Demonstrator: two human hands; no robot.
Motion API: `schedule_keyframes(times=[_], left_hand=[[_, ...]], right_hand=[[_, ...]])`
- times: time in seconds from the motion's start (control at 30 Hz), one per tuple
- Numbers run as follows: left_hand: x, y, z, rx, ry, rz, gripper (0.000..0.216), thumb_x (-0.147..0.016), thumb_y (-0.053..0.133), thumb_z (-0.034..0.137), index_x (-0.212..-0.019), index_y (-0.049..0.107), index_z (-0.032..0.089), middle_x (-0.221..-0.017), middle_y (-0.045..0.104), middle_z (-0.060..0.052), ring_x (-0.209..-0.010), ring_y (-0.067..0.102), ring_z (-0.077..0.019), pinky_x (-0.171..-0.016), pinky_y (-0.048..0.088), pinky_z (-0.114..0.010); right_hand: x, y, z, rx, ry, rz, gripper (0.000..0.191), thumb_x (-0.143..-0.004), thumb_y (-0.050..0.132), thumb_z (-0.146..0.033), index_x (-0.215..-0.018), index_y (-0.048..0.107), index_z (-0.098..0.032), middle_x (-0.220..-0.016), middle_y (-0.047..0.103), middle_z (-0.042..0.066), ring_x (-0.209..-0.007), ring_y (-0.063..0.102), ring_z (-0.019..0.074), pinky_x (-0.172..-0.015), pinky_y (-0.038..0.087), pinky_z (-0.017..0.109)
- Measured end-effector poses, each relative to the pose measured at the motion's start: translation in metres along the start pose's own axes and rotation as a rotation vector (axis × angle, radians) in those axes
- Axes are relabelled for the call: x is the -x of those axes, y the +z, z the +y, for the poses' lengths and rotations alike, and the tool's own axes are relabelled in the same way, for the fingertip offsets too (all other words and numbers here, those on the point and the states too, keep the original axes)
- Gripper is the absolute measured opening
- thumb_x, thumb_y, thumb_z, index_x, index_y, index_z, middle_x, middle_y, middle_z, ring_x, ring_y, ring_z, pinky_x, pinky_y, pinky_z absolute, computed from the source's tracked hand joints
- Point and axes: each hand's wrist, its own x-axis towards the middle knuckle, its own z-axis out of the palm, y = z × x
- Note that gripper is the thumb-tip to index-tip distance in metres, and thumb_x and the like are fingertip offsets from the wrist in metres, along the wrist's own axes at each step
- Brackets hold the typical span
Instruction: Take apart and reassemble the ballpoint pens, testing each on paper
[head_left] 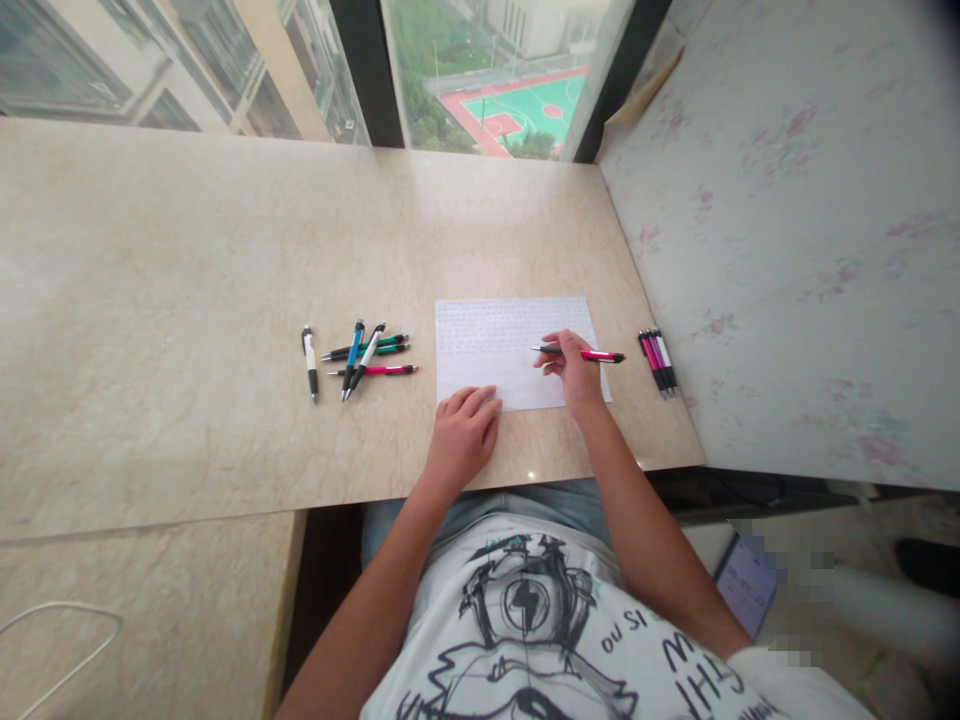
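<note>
A white sheet of paper (495, 335) with faint lines of handwriting lies on the beige stone desk (187, 260). My right hand (574, 375) is closed on a pink and black pen (592, 355), its tip resting on the sheet and its body pointing right. My left hand (461, 435) lies flat at the sheet's lower left corner, fingers stretched out, pressing on the paper's edge. Left of the sheet are several loose pens (364, 357) in white, blue, green and pink.
A small bunch of pink, black and white pens (658, 360) lies at the desk's right edge beside a floral-patterned wall (795, 230). A window (502, 70) runs along the far edge. A white cable (64, 640) lies on the lower surface at bottom left.
</note>
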Motion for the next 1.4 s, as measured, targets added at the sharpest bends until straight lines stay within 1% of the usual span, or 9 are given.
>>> schedule_keyframes(times=[0.07,0.13,0.27,0.37,0.47,0.83,1.07,1.3,1.4], left_hand=[[0.000,0.000,0.000,0.005,-0.001,0.000,0.029,-0.092,0.052,0.022,-0.118,0.065,0.024,-0.137,0.061,-0.007,-0.124,0.051,-0.0277,-0.101,0.041,-0.047],[0.000,-0.001,0.000,0.010,-0.001,-0.002,0.029,-0.092,0.053,0.021,-0.118,0.065,0.024,-0.136,0.061,-0.008,-0.124,0.050,-0.0278,-0.101,0.041,-0.047],[-0.001,-0.001,0.000,0.008,-0.003,-0.009,0.029,-0.092,0.053,0.022,-0.118,0.065,0.024,-0.136,0.061,-0.008,-0.123,0.051,-0.0279,-0.101,0.041,-0.047],[-0.002,-0.001,0.000,0.005,-0.008,-0.012,0.028,-0.092,0.052,0.022,-0.117,0.066,0.024,-0.136,0.062,-0.007,-0.123,0.051,-0.0280,-0.100,0.041,-0.047],[-0.002,-0.001,0.000,0.007,-0.012,-0.011,0.027,-0.093,0.052,0.021,-0.116,0.065,0.024,-0.136,0.062,-0.007,-0.123,0.051,-0.0279,-0.099,0.041,-0.046],[-0.002,-0.001,0.000,0.034,-0.022,-0.023,0.028,-0.092,0.053,0.022,-0.117,0.065,0.024,-0.136,0.061,-0.007,-0.124,0.051,-0.0284,-0.099,0.041,-0.047],[-0.002,-0.001,0.000,0.037,-0.030,-0.017,0.028,-0.092,0.053,0.021,-0.117,0.066,0.025,-0.135,0.062,-0.007,-0.122,0.051,-0.0282,-0.100,0.042,-0.047],[-0.003,-0.002,0.000,0.039,-0.026,-0.021,0.028,-0.092,0.053,0.022,-0.117,0.066,0.025,-0.135,0.062,-0.007,-0.123,0.051,-0.0280,-0.099,0.042,-0.047],[-0.002,-0.001,0.000,0.039,-0.021,-0.016,0.029,-0.092,0.053,0.021,-0.118,0.065,0.025,-0.135,0.062,-0.008,-0.123,0.051,-0.0284,-0.099,0.043,-0.047]], right_hand=[[-0.006,0.005,0.002,0.164,-0.049,-0.043,0.044,-0.085,0.057,-0.062,-0.080,0.064,-0.019,-0.066,0.066,0.002,-0.058,0.064,0.0135,-0.050,0.048,0.023],[-0.012,0.008,0.005,0.321,-0.125,-0.040,0.041,-0.085,0.059,-0.058,-0.076,0.064,-0.019,-0.065,0.066,0.002,-0.058,0.063,0.0139,-0.052,0.049,0.024],[-0.020,0.010,0.014,0.573,-0.294,0.022,0.037,-0.089,0.055,-0.047,-0.064,0.056,-0.020,-0.055,0.057,-0.002,-0.052,0.053,0.0121,-0.054,0.042,0.025],[-0.022,0.009,0.020,0.666,-0.409,0.051,0.039,-0.091,0.053,-0.041,-0.058,0.049,-0.021,-0.054,0.050,-0.003,-0.053,0.047,0.0120,-0.056,0.037,0.026],[-0.023,0.009,0.023,0.689,-0.422,0.050,0.038,-0.091,0.053,-0.039,-0.058,0.047,-0.021,-0.053,0.049,-0.004,-0.052,0.045,0.0116,-0.055,0.034,0.027],[-0.023,0.011,0.025,0.753,-0.412,0.050,0.039,-0.091,0.052,-0.041,-0.058,0.045,-0.022,-0.054,0.048,-0.004,-0.051,0.043,0.0115,-0.055,0.033,0.027],[-0.022,0.011,0.024,0.755,-0.411,0.076,0.038,-0.091,0.052,-0.038,-0.057,0.043,-0.022,-0.052,0.045,-0.004,-0.051,0.041,0.0116,-0.054,0.033,0.027],[-0.023,0.010,0.025,0.772,-0.435,0.050,0.038,-0.091,0.051,-0.035,-0.057,0.041,-0.022,-0.053,0.044,-0.005,-0.050,0.040,0.0111,-0.055,0.032,0.027],[-0.023,0.010,0.024,0.776,-0.434,0.068,0.038,-0.092,0.051,-0.033,-0.057,0.040,-0.022,-0.053,0.043,-0.005,-0.051,0.040,0.0112,-0.055,0.032,0.027]])
